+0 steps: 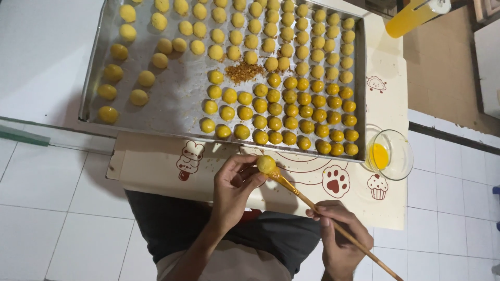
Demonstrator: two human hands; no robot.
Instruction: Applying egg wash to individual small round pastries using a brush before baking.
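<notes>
My left hand (235, 186) pinches a small round yellow dough ball (266, 164) between thumb and fingertips, just in front of the tray's near edge. My right hand (341, 237) grips a long thin wooden-handled brush (333, 225); its tip touches the underside of the ball. A metal baking tray (172, 112) lies beyond, filled with several rows of similar yellow balls (291, 96), the right ones glossier. A small heap of brown crumbs (242, 72) sits mid-tray.
A clear glass bowl (400, 156) with yellow liquid stands right of the tray on a cream baking mat (156, 166) printed with cartoon figures. An orange-yellow bottle (414, 16) lies at the top right. White floor tiles surround the mat.
</notes>
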